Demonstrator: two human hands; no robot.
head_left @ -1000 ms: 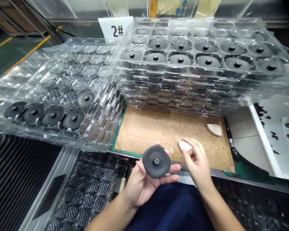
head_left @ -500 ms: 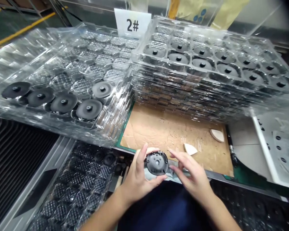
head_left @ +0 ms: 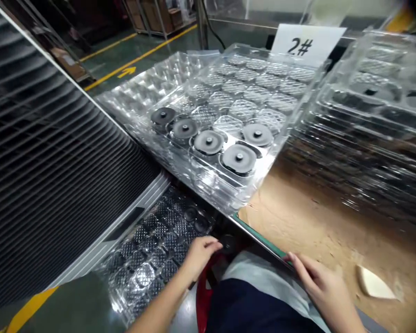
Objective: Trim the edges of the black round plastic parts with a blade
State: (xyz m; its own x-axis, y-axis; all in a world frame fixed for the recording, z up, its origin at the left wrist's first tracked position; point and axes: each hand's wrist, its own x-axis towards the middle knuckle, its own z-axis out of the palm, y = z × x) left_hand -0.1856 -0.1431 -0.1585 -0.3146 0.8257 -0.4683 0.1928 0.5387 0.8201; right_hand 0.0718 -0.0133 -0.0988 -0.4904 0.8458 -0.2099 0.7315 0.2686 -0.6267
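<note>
My left hand (head_left: 200, 255) reaches down below the table edge, fingers closed on a small black disc (head_left: 228, 242). The disc hangs just over a clear blister tray (head_left: 143, 268) low beside my lap, where a few black discs (head_left: 201, 225) lie in pockets. My right hand (head_left: 321, 284) rests on the table's front edge with its fingers stretched flat and nothing in them. On the table above, another clear tray (head_left: 235, 196) holds several grey discs (head_left: 238, 158) in its near pockets.
A tall stack of clear trays (head_left: 367, 138) stands at the right. A brown cardboard mat (head_left: 315, 217) covers the table, with a white wedge (head_left: 372, 283) lying on it. A "2#" sign (head_left: 300, 46) stands behind. A black ribbed panel (head_left: 55, 162) fills the left.
My view has swung left. My left hand carried the disc from in front of me down to the low tray. My right hand let go and settled on the table edge.
</note>
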